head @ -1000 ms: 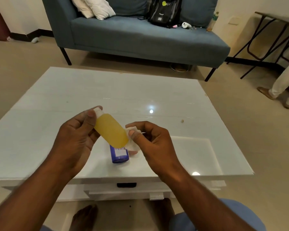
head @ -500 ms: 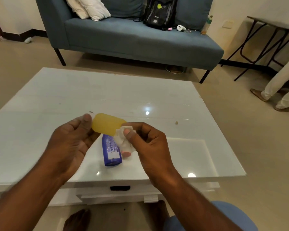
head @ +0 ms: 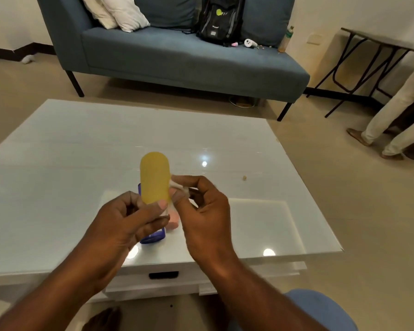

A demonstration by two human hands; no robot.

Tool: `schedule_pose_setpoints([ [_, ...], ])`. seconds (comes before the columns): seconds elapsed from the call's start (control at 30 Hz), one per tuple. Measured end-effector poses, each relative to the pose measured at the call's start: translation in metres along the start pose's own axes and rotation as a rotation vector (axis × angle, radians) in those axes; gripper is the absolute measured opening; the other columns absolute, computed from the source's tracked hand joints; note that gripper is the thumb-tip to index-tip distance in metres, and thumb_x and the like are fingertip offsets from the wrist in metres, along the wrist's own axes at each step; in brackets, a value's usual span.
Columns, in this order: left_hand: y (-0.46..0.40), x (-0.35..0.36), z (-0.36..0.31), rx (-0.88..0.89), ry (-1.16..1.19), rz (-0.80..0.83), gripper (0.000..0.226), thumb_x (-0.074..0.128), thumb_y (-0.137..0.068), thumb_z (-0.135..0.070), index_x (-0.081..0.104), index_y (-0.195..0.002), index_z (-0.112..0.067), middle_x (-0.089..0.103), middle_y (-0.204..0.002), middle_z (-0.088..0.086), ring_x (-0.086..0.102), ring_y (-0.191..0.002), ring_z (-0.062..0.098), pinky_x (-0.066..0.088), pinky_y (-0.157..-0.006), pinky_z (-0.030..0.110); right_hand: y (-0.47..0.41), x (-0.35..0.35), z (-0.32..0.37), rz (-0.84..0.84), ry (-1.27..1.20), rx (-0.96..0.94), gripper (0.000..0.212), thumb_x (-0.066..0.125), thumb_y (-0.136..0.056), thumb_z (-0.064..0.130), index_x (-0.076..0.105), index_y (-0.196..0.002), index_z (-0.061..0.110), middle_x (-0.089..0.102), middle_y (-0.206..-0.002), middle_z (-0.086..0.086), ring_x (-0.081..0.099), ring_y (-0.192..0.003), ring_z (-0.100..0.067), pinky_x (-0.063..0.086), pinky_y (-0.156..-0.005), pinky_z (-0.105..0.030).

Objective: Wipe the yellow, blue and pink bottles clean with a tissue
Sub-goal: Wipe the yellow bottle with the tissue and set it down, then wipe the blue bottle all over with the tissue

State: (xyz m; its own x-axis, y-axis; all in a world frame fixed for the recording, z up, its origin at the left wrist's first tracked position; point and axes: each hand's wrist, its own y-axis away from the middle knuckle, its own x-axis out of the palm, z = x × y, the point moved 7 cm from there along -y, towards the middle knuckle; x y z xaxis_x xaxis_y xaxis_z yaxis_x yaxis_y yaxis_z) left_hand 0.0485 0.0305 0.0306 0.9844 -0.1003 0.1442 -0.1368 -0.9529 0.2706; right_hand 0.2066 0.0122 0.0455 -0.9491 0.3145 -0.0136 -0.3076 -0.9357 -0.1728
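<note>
My left hand (head: pixel 127 220) grips the lower end of the yellow bottle (head: pixel 155 177), which stands nearly upright above the white table (head: pixel 58 163). To its right, my right hand (head: pixel 201 211) pinches a small white tissue (head: pixel 177 185) against the bottle's right side. The blue bottle (head: pixel 153 236) lies on the table under my hands, mostly hidden by them. A bit of the pink bottle (head: pixel 173 219) shows between my hands, lying next to the blue one.
A blue sofa (head: pixel 177 58) with a black backpack (head: pixel 221 20) and pillows stands beyond the table. A person's legs (head: pixel 392 120) are at the right by a folding table (head: pixel 380 46). A small crumb (head: pixel 244 178) lies on the table. A drawer handle (head: pixel 163 274) sits below the table's front edge.
The yellow bottle has swung from slanting, base down to the right, through lying sideways to standing nearly upright. My right hand with the tissue moved up along its right side.
</note>
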Motion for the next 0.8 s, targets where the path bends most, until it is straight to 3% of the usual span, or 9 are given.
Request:
schedule_pose_setpoints([
  [0.1, 0.000, -0.004, -0.002, 0.000, -0.021, -0.028, 0.068, 0.089, -0.056, -0.045, 0.057, -0.090, 0.005, 0.072, -0.094, 0.023, 0.074, -0.085, 0.032, 0.053, -0.091, 0.045, -0.004, 0.002, -0.004, 0.064, 0.061, 0.059, 0.016, 0.074, -0.096, 0.022, 0.076, -0.111, 0.022, 0.077, -0.108, 0.009, 0.073, -0.102, -0.011, 0.062, -0.092, -0.036],
  [0.17, -0.002, -0.009, -0.005, 0.002, -0.027, -0.025, 0.064, 0.086, -0.045, -0.047, 0.059, -0.083, -0.004, 0.074, -0.092, 0.020, 0.074, -0.088, 0.034, 0.051, -0.093, 0.045, -0.006, 0.002, -0.004, 0.091, 0.081, 0.080, 0.017, 0.074, -0.096, 0.027, 0.077, -0.112, 0.023, 0.077, -0.107, 0.011, 0.073, -0.100, -0.010, 0.063, -0.091, -0.035],
  [0.37, -0.001, -0.010, 0.000, -0.036, -0.241, 0.106, 0.076, 0.086, -0.048, -0.053, 0.062, -0.098, -0.001, 0.074, -0.093, 0.017, 0.072, -0.090, 0.034, 0.054, -0.091, 0.054, -0.010, -0.004, -0.004, 0.030, 0.006, 0.101, 0.017, 0.073, -0.096, 0.027, 0.076, -0.112, 0.023, 0.078, -0.107, 0.007, 0.074, -0.102, -0.016, 0.063, -0.091, -0.040],
  [0.47, -0.010, -0.041, -0.015, 0.016, -0.218, -0.025, 0.060, 0.089, -0.058, -0.044, 0.065, -0.099, -0.009, 0.075, -0.094, 0.013, 0.074, -0.091, 0.029, 0.055, -0.090, 0.046, -0.009, -0.001, -0.008, 0.114, 0.042, 0.142, 0.019, 0.074, -0.094, 0.028, 0.077, -0.112, 0.024, 0.077, -0.108, 0.009, 0.073, -0.102, -0.013, 0.063, -0.090, -0.034],
  [0.6, -0.016, -0.104, -0.045, 0.174, -0.728, -0.440, 0.037, 0.072, -0.082, -0.044, 0.055, -0.106, -0.021, 0.073, -0.084, -0.004, 0.071, -0.083, 0.014, 0.050, -0.071, 0.034, -0.011, -0.006, -0.011, 0.085, 0.048, 0.146, 0.017, 0.073, -0.095, 0.027, 0.077, -0.111, 0.028, 0.077, -0.106, 0.012, 0.073, -0.099, -0.007, 0.061, -0.084, -0.023],
  [0.7, -0.027, -0.119, -0.024, 0.107, -0.893, -0.434, 0.039, 0.066, -0.086, -0.040, 0.043, -0.112, -0.021, 0.074, -0.076, -0.002, 0.068, -0.087, 0.020, 0.049, -0.072, 0.036, -0.016, -0.012, -0.012, 0.051, -0.009, 0.159, 0.015, 0.073, -0.096, 0.021, 0.078, -0.109, 0.026, 0.078, -0.106, 0.011, 0.073, -0.099, -0.007, 0.061, -0.081, -0.021],
  [0.8, -0.036, -0.117, -0.005, 0.074, -1.113, -0.389, 0.044, 0.065, -0.084, -0.041, 0.039, -0.114, -0.023, 0.071, -0.090, 0.005, 0.066, -0.087, 0.028, 0.050, -0.073, 0.036, -0.018, -0.014, -0.011, 0.029, -0.010, 0.155, 0.015, 0.073, -0.095, 0.022, 0.078, -0.109, 0.026, 0.078, -0.105, 0.012, 0.074, -0.099, -0.007, 0.061, -0.082, -0.023],
])
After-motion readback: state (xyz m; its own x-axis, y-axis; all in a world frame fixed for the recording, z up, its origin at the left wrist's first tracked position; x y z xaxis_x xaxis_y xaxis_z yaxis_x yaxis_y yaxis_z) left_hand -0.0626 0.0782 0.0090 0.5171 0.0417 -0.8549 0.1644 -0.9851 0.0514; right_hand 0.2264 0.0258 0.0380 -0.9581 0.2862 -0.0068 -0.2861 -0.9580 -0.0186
